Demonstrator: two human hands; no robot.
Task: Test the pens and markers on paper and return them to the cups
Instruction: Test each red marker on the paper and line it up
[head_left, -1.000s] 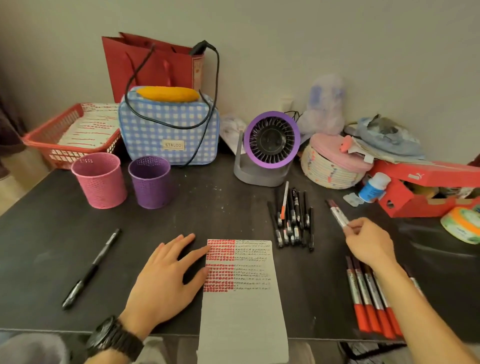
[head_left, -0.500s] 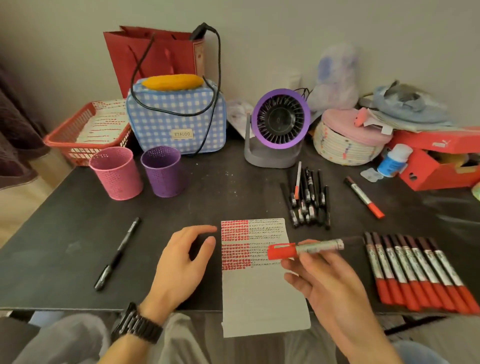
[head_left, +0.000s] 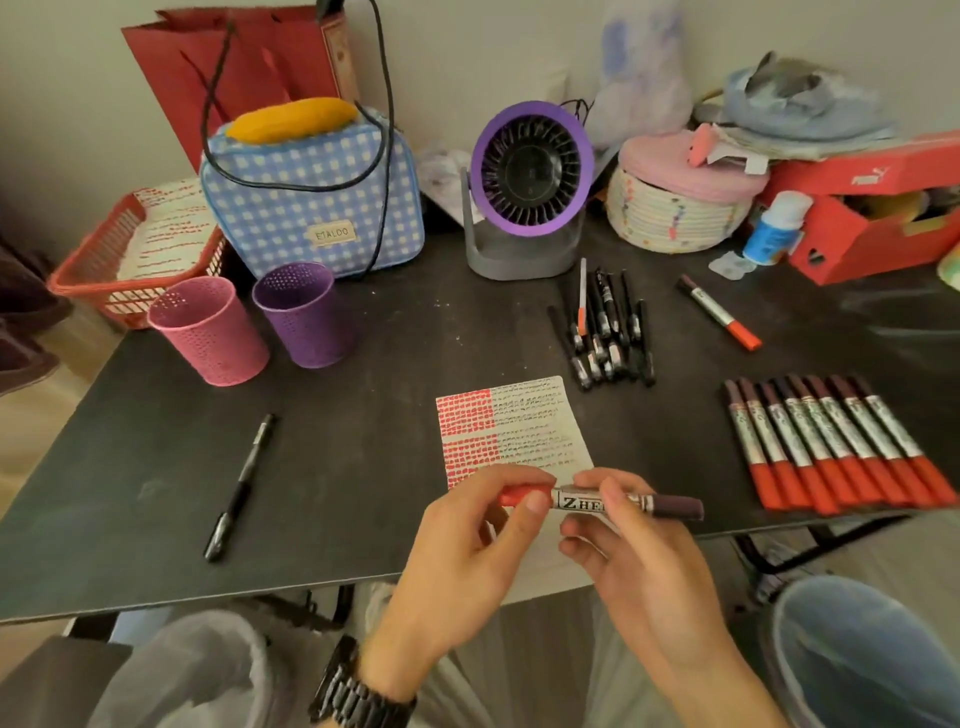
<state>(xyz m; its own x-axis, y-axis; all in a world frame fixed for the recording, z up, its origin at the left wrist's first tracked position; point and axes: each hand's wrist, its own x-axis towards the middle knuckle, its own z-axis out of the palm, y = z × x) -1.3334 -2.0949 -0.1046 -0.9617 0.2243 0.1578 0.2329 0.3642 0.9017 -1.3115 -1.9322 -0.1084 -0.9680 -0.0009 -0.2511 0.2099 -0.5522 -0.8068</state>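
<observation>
Standing by the desk (head_left: 363, 415), I see two mesh cups at back L: pink cup (head_left: 208, 332) and purple cup (head_left: 306, 317), upright, side by side, just apart, only their inner walls showing. The red basket (head_left: 88, 270) behind them holds sheets (head_left: 166, 228) w/ red marks. The marker (head_left: 576, 503) is held up over the near end of the paper (head_left: 530, 415), by the desk's front edge. Its long axis runs L-R, roughly level, red cap to the L, dark butt pointing R. L hand (head_left: 467, 561) fingers (head_left: 511, 474) and thumb pinch the cap. R hand (head_left: 644, 566) fingers (head_left: 621, 501) curl round the barrel, hiding part of the label. More red-capped markers (head_left: 831, 447) lie in a row at R, and black pens (head_left: 608, 332) are bunched beyond the paper.
</observation>
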